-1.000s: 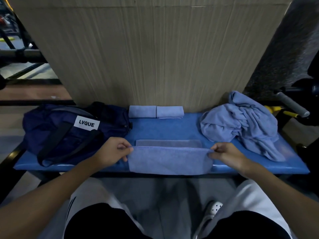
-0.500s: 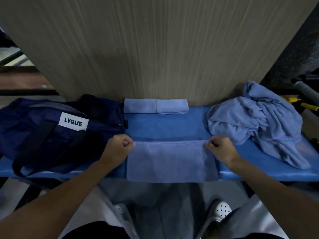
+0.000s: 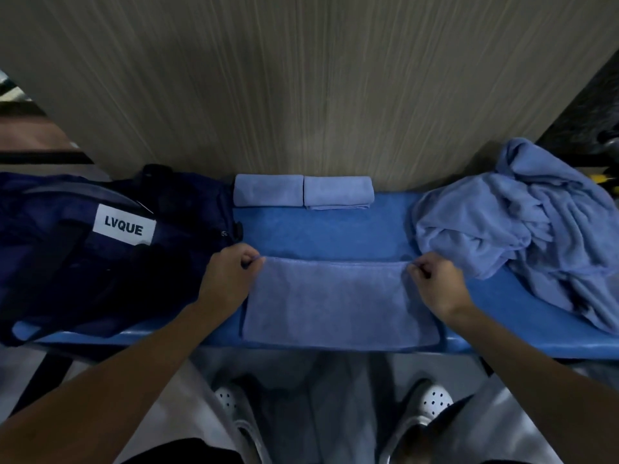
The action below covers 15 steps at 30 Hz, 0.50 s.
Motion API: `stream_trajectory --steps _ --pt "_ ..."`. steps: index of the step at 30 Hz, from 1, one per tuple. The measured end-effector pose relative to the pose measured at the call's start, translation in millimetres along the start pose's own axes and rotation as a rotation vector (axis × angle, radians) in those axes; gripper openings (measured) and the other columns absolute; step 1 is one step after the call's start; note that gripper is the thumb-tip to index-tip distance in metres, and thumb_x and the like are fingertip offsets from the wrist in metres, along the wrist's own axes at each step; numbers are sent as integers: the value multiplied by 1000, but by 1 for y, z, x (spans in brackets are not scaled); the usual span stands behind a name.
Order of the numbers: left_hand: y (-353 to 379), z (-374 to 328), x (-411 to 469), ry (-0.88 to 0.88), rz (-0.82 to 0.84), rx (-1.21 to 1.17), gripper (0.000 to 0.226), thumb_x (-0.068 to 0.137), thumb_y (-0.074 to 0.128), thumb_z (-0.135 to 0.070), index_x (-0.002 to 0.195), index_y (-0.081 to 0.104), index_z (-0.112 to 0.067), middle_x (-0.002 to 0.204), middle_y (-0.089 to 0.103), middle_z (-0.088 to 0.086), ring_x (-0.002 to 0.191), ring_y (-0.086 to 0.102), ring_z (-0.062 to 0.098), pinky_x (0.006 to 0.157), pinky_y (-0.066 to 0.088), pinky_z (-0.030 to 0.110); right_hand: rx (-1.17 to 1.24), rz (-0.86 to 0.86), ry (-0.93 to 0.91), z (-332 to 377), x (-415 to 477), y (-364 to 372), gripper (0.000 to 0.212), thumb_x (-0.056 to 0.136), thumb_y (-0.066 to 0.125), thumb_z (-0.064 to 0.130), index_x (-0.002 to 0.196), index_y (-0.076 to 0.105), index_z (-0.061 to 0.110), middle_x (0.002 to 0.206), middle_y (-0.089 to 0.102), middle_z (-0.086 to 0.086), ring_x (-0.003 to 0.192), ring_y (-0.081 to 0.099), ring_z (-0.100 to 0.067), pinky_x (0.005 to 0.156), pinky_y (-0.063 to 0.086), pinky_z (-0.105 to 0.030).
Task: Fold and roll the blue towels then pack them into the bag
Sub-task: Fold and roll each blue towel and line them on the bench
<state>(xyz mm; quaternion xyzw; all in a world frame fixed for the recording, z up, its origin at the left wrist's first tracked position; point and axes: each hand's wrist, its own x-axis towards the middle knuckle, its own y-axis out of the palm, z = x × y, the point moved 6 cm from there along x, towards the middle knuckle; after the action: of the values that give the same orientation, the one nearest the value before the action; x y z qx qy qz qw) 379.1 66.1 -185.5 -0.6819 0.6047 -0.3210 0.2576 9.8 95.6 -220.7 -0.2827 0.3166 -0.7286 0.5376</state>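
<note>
Right of the navy bag (image 3: 83, 256), my left hand (image 3: 231, 279) and right hand (image 3: 435, 283) each pinched a corner of the folded blue towel (image 3: 335, 296); two rolled towels (image 3: 303, 190) lay unpacked, a crumpled heap (image 3: 519, 222) farther right unfolded.

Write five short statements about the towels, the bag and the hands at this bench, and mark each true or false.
1. The left hand and the right hand each pinch a far corner of the flat towel. True.
2. The two rolled towels sit inside the bag. False: they lie side by side on the bench against the wall, beside the bag.
3. A heap of unfolded towels lies at the bench's right end. True.
4. The bag lies to the right of the flat towel. False: it lies to its left.
5. The bag's white label reads LVQUE. True.
</note>
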Motion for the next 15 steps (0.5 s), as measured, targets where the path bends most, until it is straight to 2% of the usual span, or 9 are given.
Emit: stream_trajectory --steps 2,4,6,7,9,11,12,14,15 --pt "0 -3 -5 12 1 48 6 89 65 -15 87 66 -10 83 64 -4 75 58 10 70 44 25 5 -5 9 1 0 -2 16 91 59 17 76 57 15 68 57 1 68 54 -20 63 40 -32" --pt "-4 -13 -14 115 -46 197 11 93 58 -16 97 65 -10 102 60 3 85 57 17 70 46 31 6 -30 27 6 -6 -7 10 92 58 18 91 59 8 76 60 -5 74 57 -25 64 41 -32" --pt "-2 -39 -27 400 -75 311 19 92 51 -18 99 67 -11 105 59 6 89 58 25 70 51 39 -103 -127 -66 20 -20 -15 18 94 51 21 98 58 4 84 61 -12 80 57 -32 64 41 -37" --pt "6 -50 -35 555 -34 338 24 91 49 -20 100 68 -11 105 61 7 91 59 28 73 51 42 -216 -164 -164 31 -29 -16 23 93 47 24 101 59 5 90 61 -14 83 57 -35 66 42 -40" --pt "28 -61 -50 723 115 391 33 93 44 -28 111 69 -15 120 64 5 110 59 30 89 47 42 -418 -143 -385 54 -50 -4 38 92 41 33 114 61 10 111 63 -12 100 58 -35 82 40 -44" --pt "49 -61 -56 692 263 455 46 97 35 -38 131 61 -21 144 52 2 136 44 23 110 35 42 -503 -38 -500 64 -63 15 49 95 34 41 127 58 13 134 57 -9 124 51 -28 101 30 -43" --pt "57 -57 -58 653 320 498 53 98 28 -43 141 51 -23 153 41 0 145 32 21 117 26 43 -537 18 -494 63 -65 24 54 97 28 44 132 56 13 140 53 -8 131 47 -26 106 26 -44" --pt "69 -44 -60 591 406 561 63 97 13 -51 153 29 -27 162 19 -4 151 11 17 122 10 43 -613 133 -437 52 -62 37 65 101 13 50 137 52 13 145 49 -8 135 44 -26 109 22 -48" --pt "71 -37 -60 582 416 575 64 97 10 -52 155 24 -28 163 13 -5 151 7 17 122 9 45 -641 186 -412 46 -61 42 71 101 6 53 139 50 13 146 47 -8 135 44 -26 110 21 -49"
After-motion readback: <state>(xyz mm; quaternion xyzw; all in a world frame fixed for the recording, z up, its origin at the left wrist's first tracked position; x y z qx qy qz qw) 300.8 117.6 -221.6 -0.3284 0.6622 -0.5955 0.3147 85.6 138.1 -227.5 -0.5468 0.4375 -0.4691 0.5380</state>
